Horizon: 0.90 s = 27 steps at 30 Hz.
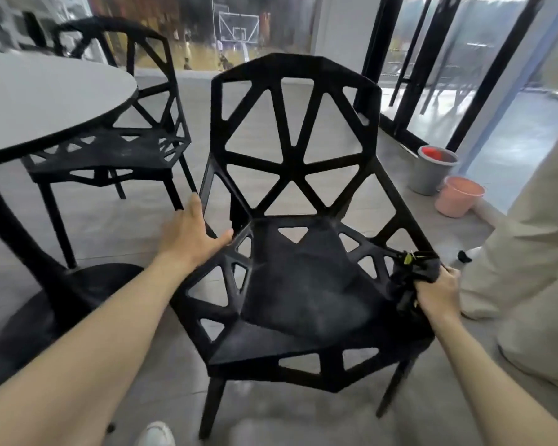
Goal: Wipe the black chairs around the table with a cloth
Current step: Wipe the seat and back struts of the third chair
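Near chair [303, 268] sits pulled out from the table [45, 98], facing the camera. Right hand [438, 292] has its fingers curled tight round a bunched dark cloth [416, 272], pressed on the chair's right arm rail near the front corner. Left hand [190, 233] lies on the opposite rail, fingers straight and relaxed, thumb out along the strut. It looks like a brace, not a grip.

Step in hand, as I read it: wiping the right rail.

To do it well:
- Keep the left hand planted so the chair doesn't skid or twist under wipe pressure.
- Run the cloth along each strut, not across it. The frame is all cutouts, so edges and inner faces need passes too.
- Cloth is wadded; flattening it would cover more rail per stroke.
- Seat panel shows a dull grey haze, probably dust. Do it after the rails, back to front.

2nd chair [116, 130] is tucked at the table, seat also hazy, likely not done yet.

Another person's leg [522, 239] stands just beside the right hand, so watch the elbow swing. 2 buckets [438, 170] sit by the window.
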Motion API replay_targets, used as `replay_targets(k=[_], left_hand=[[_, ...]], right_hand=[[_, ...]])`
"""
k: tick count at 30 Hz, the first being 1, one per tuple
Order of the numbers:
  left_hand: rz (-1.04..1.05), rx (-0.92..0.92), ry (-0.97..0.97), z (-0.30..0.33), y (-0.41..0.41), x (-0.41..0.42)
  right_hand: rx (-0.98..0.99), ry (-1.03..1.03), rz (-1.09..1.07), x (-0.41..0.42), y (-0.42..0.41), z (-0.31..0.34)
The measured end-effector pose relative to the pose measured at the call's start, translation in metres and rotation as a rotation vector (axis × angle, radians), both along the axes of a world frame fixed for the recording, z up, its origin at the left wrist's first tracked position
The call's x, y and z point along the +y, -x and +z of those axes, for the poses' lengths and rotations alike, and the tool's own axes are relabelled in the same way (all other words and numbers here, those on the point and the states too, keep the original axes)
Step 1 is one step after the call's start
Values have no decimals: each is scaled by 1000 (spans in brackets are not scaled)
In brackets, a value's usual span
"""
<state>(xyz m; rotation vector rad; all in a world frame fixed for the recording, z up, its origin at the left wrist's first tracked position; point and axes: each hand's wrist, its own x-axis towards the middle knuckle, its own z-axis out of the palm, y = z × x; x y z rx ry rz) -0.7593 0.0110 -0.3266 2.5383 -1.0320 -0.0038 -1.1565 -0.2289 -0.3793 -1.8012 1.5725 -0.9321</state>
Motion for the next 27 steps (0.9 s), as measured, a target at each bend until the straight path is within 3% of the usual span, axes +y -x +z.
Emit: replay_targets(k=[4, 7, 11, 15, 18, 24, 27], left_hand=[[-46, 39, -159, 20, -1, -30], [21, 147, -10, 16, 39, -23], [21, 132, 42, -17, 99, 28], [191, 300, 102, -47, 166, 101], [336, 463, 229, -65, 221, 138], [508, 994, 534, -70, 280, 133], [544, 1102, 593, -68, 287, 124]], right_hand=[[-1, -31, -155, 42, 23, -1], [-20, -57, -241, 76, 34, 0], [-94, -69, -313, 134, 38, -8], [-194, -97, -276, 153, 39, -6], [-149, -149, -273, 149, 37, 3], [34, -159, -192, 146, 40, -3], [49, -132, -173, 145, 34, -7]])
